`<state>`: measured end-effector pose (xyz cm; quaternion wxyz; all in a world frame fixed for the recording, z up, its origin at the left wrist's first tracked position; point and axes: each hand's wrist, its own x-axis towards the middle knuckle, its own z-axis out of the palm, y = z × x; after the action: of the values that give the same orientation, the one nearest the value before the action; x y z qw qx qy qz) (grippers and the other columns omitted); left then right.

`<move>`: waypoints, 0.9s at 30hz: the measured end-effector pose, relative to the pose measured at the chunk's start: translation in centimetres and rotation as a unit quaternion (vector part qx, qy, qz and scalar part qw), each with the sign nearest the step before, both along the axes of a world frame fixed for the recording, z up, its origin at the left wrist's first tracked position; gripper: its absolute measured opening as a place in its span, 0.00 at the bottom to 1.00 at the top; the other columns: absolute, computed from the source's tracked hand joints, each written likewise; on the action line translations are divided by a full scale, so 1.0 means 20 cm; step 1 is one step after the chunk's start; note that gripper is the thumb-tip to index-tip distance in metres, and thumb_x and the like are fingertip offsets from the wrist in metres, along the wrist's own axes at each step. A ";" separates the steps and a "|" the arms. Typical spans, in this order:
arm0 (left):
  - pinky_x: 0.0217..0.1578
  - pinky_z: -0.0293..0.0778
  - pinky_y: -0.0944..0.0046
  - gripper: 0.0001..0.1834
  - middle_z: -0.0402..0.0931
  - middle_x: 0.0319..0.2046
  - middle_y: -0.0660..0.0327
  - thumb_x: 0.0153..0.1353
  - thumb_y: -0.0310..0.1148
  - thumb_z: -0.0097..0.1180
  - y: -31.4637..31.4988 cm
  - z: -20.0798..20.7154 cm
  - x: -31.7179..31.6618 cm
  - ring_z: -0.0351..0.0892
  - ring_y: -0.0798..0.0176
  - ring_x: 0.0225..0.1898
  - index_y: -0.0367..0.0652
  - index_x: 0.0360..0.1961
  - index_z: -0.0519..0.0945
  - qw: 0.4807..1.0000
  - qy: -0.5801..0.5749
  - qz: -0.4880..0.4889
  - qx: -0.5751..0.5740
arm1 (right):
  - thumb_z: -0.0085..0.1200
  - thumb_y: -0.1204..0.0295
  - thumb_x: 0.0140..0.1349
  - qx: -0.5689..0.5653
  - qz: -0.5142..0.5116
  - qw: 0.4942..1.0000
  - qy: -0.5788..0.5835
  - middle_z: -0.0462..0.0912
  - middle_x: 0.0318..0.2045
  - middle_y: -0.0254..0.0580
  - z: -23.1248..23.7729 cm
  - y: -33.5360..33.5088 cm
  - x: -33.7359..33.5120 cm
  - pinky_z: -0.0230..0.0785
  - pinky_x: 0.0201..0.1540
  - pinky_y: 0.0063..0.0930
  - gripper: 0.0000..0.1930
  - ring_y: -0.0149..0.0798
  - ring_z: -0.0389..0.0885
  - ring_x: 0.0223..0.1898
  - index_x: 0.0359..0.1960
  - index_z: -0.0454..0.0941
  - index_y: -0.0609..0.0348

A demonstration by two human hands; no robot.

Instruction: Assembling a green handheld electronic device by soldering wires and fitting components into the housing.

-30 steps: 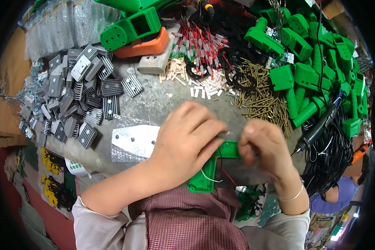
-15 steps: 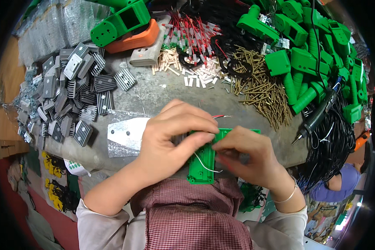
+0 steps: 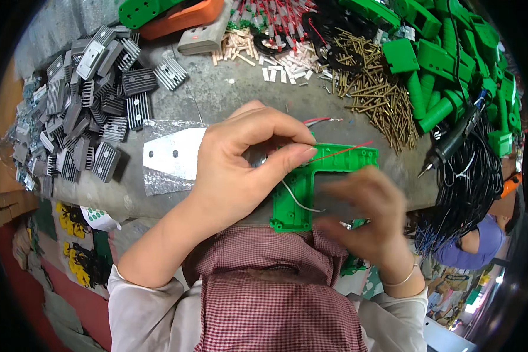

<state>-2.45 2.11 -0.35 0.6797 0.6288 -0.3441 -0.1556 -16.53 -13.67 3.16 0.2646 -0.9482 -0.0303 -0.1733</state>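
Note:
Over the table's near edge lies a green plastic housing half (image 3: 293, 202), shaped like an angled handle with an open inside. My left hand (image 3: 240, 146) is closed above its corner, thumb and forefinger pinched on a red wire (image 3: 349, 149) that sticks out to the right across the housing. From under these fingers a white wire (image 3: 302, 205) curves down toward the housing's lower arm. My right hand (image 3: 366, 214), blurred by motion, is just right of the housing with thumb and fingers apart and nothing visible between them. Whatever lies under my left palm is mostly hidden.
Finned grey metal parts (image 3: 100, 88) are heaped at left, beside a white plate in clear plastic (image 3: 173, 154). Brass screws (image 3: 381, 94), white sleeves (image 3: 284, 73) and red-wired parts (image 3: 276, 20) lie behind. Green housings (image 3: 446, 64), a soldering iron (image 3: 457, 141) and black cables (image 3: 463, 199) fill the right.
My right hand has moved away from my left fingertips, down and to the right, and its fingers have spread. The red wire now shows stretched out to the right. The view has shifted slightly.

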 end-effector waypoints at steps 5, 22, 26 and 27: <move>0.36 0.71 0.62 0.08 0.79 0.29 0.61 0.49 0.21 0.67 0.00 0.03 -0.03 0.74 0.57 0.33 0.40 0.33 0.84 0.961 -0.274 0.025 0.039 | 0.67 0.74 0.50 -0.064 0.025 0.997 0.041 0.72 0.26 0.36 -0.01 0.04 -0.01 0.69 0.25 0.33 0.08 0.41 0.75 0.26 0.28 0.78 0.56; 0.35 0.71 0.57 0.26 0.79 0.29 0.57 0.50 0.20 0.63 -0.02 0.08 -0.13 0.76 0.52 0.33 0.42 0.54 0.78 0.942 -0.316 0.013 0.115 | 0.65 0.81 0.50 -0.020 0.028 0.997 -0.063 0.78 0.30 0.40 0.04 -0.04 0.03 0.72 0.26 0.31 0.12 0.42 0.79 0.26 0.38 0.82 0.59; 0.36 0.71 0.55 0.33 0.79 0.31 0.56 0.48 0.17 0.64 -0.03 0.09 -0.13 0.76 0.50 0.33 0.41 0.58 0.73 0.950 -0.285 -0.006 0.129 | 0.64 0.81 0.51 -0.017 0.022 0.998 -0.057 0.78 0.30 0.40 0.04 -0.06 0.03 0.72 0.27 0.31 0.11 0.42 0.79 0.26 0.38 0.82 0.59; 0.36 0.71 0.55 0.33 0.79 0.31 0.56 0.48 0.17 0.64 -0.03 0.09 -0.13 0.76 0.50 0.33 0.41 0.58 0.73 0.950 -0.286 -0.008 0.128 | 0.64 0.81 0.51 -0.006 0.018 0.999 -0.051 0.78 0.30 0.40 0.04 -0.06 0.03 0.72 0.27 0.32 0.11 0.41 0.79 0.26 0.38 0.82 0.59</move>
<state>-5.00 1.52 1.37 0.4653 0.7259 -0.5062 -0.0176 -15.86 -14.78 3.96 0.2601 -0.9389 -0.0616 -0.2168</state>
